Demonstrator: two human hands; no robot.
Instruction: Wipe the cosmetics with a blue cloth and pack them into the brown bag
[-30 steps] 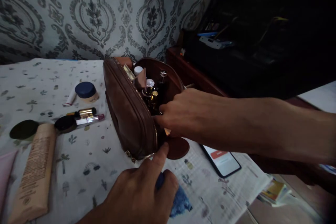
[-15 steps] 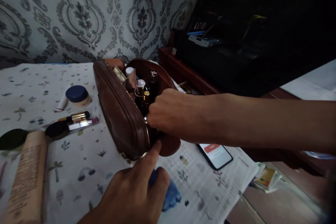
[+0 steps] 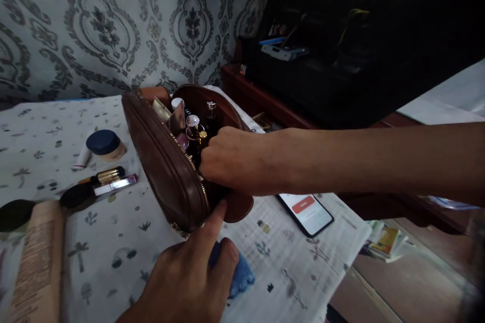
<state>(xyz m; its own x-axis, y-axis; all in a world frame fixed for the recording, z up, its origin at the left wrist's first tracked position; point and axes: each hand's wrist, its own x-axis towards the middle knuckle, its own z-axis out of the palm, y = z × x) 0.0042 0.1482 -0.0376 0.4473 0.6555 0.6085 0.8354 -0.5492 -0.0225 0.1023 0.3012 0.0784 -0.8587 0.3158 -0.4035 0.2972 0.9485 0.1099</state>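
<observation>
A brown leather makeup bag [image 3: 162, 161] stands unzipped on the cloth, with several bottles and tubes upright inside. Among them are a bottle with a clear round cap [image 3: 192, 122] and a small gold-capped bottle [image 3: 203, 136]. My right hand [image 3: 237, 159] reaches into the near end of the bag, fingers curled; the fingertips and whatever they grip are hidden. My left hand [image 3: 189, 270] has its index finger stretched against the bag's near end. Between its thumb and folded fingers is a fluffy blue cloth [image 3: 241, 278], partly covered by the hand.
Left of the bag lie a blue-lidded jar [image 3: 104, 142], a lip gloss tube [image 3: 115, 184], a black-and-gold tube [image 3: 108, 175] and a large beige squeeze tube [image 3: 40, 262]. A phone [image 3: 308, 214] rests under my right forearm, near the edge of the printed tablecloth [image 3: 280, 257].
The view has shifted, so the bag and tabletop items appear further left. My right hand remains inside the bag, and my left hand still has the blue cloth and touches the bag.
</observation>
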